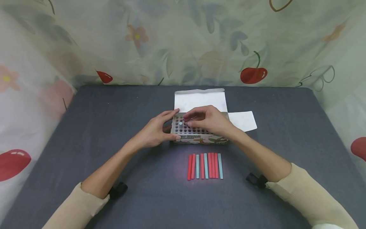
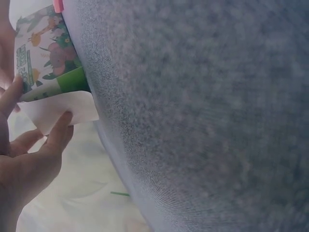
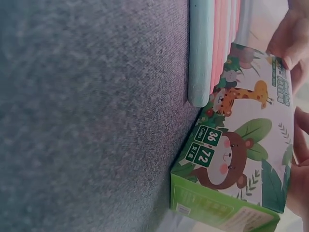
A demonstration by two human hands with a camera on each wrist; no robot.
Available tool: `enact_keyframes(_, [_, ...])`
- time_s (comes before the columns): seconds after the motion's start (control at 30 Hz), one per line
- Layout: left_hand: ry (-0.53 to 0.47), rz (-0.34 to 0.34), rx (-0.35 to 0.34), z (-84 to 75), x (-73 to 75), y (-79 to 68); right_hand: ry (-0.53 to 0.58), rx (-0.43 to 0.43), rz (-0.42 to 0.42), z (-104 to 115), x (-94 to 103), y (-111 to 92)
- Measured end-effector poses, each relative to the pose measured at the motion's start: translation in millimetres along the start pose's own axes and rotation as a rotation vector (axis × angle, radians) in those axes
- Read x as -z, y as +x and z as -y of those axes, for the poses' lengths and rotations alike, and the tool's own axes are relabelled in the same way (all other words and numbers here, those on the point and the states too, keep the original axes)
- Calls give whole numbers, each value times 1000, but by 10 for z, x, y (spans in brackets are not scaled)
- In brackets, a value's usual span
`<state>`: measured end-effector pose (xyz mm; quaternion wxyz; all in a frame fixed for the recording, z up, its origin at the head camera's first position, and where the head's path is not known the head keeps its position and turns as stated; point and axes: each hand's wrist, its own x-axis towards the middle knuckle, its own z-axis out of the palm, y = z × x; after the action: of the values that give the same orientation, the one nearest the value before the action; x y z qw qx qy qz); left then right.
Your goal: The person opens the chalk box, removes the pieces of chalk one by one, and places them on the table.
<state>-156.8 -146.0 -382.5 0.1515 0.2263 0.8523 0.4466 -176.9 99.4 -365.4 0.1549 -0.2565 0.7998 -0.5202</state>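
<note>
A chalk box (image 1: 203, 140) printed with cartoon animals stands with its lid raised, showing rows of round holes. My left hand (image 1: 155, 130) grips its left end, thumb at the front corner and fingers toward the back; a white end flap (image 2: 65, 111) lies among these fingers in the left wrist view. Over the holes, my right hand (image 1: 211, 121) has thumb and fingertips bent close together; I cannot tell whether they pinch a stick. Just left of those fingertips, a pale blue chalk stick (image 1: 180, 124) pokes up from a hole. The box hides part of the right hand in the right wrist view.
In front of the box, several red and pale blue chalk sticks (image 1: 202, 166) lie side by side on the dark grey table (image 1: 137, 197). The white lid (image 1: 200, 101) leans back behind the box, and a right side flap (image 1: 243, 121) sticks out. Patterned curtain (image 1: 177, 41) surrounds the table.
</note>
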Motion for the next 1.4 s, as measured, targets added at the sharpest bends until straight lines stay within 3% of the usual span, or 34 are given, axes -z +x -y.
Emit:
enact_keyframes(0.3, [6,14,1,-5,-4,-2,-82,19,43,-26,-86,99])
enact_keyframes(0.67, [13,16,-11,-15,0,-13,-242,-62,31,-3,-131,132])
enact_keyframes(0.87, [33,13,-4,-6,-6,-8,-344,-47,26,5,-162,145])
enact_keyframes(1.4, [22,8,-3,-19,-6,1,-443,56,-38,2,-218,113])
